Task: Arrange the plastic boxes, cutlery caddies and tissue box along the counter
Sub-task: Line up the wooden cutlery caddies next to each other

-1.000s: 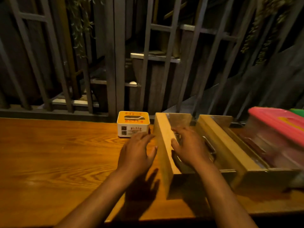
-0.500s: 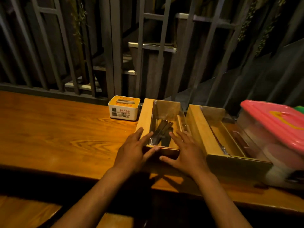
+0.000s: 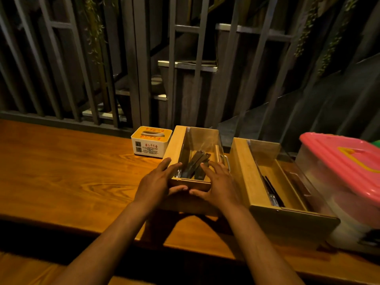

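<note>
- Head view: left hand (image 3: 156, 182) and right hand (image 3: 219, 185), fingers straight, press the near end of the cutlery caddy (image 3: 174, 145), which stands on the counter (image 3: 61, 171) beside the tissue box (image 3: 151, 145).
- Judged step: squaring it (second caddy (image 3: 244, 171) near, at right); next, an even push.

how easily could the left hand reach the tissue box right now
Probably yes: the left hand rests on the near end of the left caddy; the tissue box stands just beyond, beside that caddy, only bare counter between.
</note>
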Tool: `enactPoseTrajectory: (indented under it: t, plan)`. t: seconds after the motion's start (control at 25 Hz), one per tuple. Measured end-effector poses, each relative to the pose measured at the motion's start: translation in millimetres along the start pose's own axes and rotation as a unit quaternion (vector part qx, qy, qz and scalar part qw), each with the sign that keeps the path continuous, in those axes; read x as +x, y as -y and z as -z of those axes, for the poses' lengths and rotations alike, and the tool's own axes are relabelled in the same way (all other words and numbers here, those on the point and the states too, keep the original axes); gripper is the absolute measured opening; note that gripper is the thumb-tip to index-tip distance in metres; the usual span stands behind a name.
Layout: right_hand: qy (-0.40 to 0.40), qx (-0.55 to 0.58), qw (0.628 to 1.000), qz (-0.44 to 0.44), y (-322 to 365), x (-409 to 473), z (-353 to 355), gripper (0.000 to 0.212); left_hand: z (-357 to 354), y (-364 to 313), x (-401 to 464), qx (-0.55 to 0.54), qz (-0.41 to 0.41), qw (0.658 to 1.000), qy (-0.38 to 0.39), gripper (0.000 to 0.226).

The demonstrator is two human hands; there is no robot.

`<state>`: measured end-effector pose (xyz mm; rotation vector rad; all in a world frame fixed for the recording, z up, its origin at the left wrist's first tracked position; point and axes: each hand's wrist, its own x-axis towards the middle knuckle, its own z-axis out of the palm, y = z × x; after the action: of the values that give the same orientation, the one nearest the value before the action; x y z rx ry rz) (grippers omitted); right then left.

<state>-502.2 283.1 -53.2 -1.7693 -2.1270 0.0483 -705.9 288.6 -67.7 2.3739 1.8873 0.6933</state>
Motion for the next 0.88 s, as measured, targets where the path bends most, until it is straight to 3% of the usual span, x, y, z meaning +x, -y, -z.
enactPoseTrajectory:
  t: [0.64,0.88]
  plan:
    - [0.011,-0.013,0.999,-0.028,1.4,32.3,-9.1,0.093,-8.8,16.2,33.2,-0.005,-0.017,1.0,0.004,0.076]
    - [0.056,-0.033,0.997,-0.033,10.1,28.1,4.7,0.093,-4.3,13.6,31.8,0.067,-0.028,0.997,0.019,0.078]
